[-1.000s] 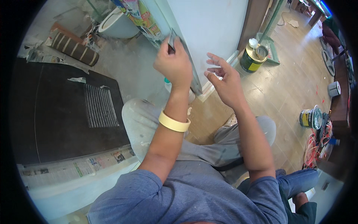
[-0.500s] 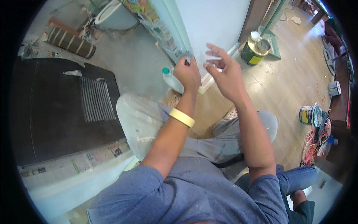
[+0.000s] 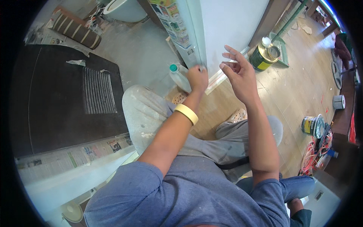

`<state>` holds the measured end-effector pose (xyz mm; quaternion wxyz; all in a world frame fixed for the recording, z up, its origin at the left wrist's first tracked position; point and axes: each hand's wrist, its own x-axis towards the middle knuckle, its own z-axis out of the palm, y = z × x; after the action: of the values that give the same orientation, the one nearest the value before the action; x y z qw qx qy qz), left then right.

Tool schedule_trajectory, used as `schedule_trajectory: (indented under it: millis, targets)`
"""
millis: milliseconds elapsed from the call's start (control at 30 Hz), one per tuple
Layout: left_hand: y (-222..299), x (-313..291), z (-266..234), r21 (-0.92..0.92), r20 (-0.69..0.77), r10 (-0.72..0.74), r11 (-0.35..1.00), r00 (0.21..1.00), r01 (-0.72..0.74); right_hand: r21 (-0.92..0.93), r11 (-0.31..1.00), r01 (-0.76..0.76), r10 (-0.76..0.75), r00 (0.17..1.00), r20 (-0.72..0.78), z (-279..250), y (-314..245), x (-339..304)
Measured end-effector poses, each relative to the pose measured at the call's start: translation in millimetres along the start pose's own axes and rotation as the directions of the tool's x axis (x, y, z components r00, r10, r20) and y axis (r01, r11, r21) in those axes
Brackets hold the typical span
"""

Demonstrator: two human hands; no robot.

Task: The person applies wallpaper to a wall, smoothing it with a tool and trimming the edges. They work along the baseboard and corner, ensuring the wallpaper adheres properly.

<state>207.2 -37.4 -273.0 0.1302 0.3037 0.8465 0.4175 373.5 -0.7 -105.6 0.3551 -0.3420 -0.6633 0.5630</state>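
In the head view I am holding both arms out ahead of the trunk, elbows bending. The left forearm (image 3: 166, 138) is slanting away and inward, its wrist (image 3: 196, 94) lying nearly in line. I am holding the left hand (image 3: 197, 79) in a compact fist, its back facing the camera and hiding much of the grip. The right forearm (image 3: 261, 138) is rising more steeply, leaning slightly left. I am holding the right hand (image 3: 242, 77) open, well apart from the left; its fingers (image 3: 236, 55) are spreading and loosely curling leftward, while the thumb (image 3: 229, 72) is pointing up and to the left below them.
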Motion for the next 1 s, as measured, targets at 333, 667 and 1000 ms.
schedule_trajectory:
  millis: [333,667,1000]
  targets:
    - [26,-51,-53,-0.332,0.100,-0.095,0.935,0.990,0.123,-0.433,0.900,-0.053,0.121,0.984,0.131,7,36,-11]
    - [53,-74,-90,-0.300,0.296,0.178,0.950,0.938,-0.085,-0.553,0.832,0.042,0.096,0.971,0.218,38,76,-25]
    - [127,91,-209,-0.590,-0.213,0.397,0.676,0.893,-0.442,-0.700,0.704,-0.121,0.161,0.987,-0.008,57,76,-2]
